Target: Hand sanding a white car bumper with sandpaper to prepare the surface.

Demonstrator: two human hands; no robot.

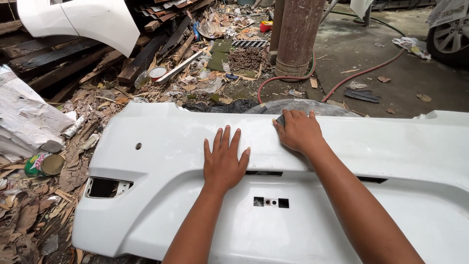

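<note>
— Hands first: what are they doing?
— Left hand (223,159) lies flat, fingers spread, on the white car bumper (161,142). Right hand (299,131) presses a small dark sanding pad (280,119) against the bumper's upper edge, fingers curled over it.
— And the bumper?
— Lying across the ground, among wood scraps (34,210), near a rusty post (298,34).

Both forearms rise bare from the bottom of the frame, no sleeves showing. The left grip (223,159) and right grip (298,131) wear no gloves, rings or watch.
</note>
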